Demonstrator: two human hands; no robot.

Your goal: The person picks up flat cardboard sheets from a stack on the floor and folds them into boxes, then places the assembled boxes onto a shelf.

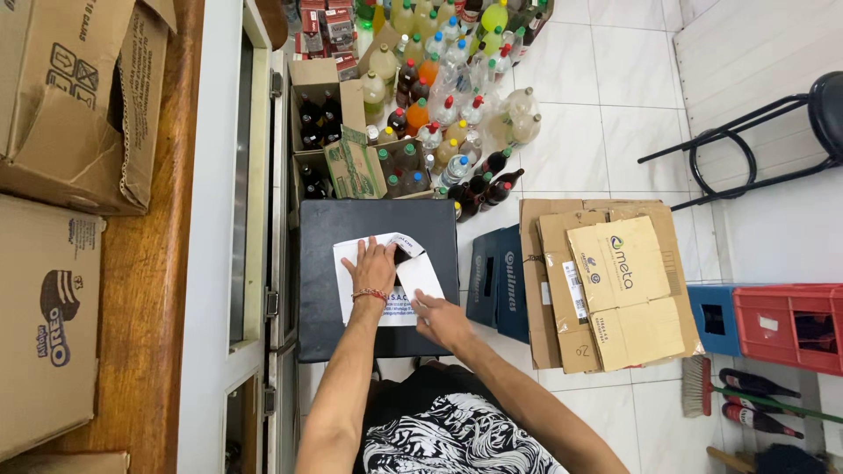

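While the left hand [373, 266] lies flat, fingers spread, on a white paper sheet [413, 279] atop the black worktop [320, 290], the right hand [442, 319] pinches its five-o'clock corner.

paper [413, 276] partly hidden under hands, stool [773, 132] cut off right

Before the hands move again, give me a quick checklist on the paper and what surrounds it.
1. Left hand flat on the white paper: ok.
2. Right hand at the paper's lower right edge: ok.
3. Paper fully on the black surface: ok.
4. Paper lying flat: not ok, top edge curled up.
5. Small dark thing by the left fingers: cannot tell what it is.
6. Bottles clear of the surface: ok, on the floor beyond.
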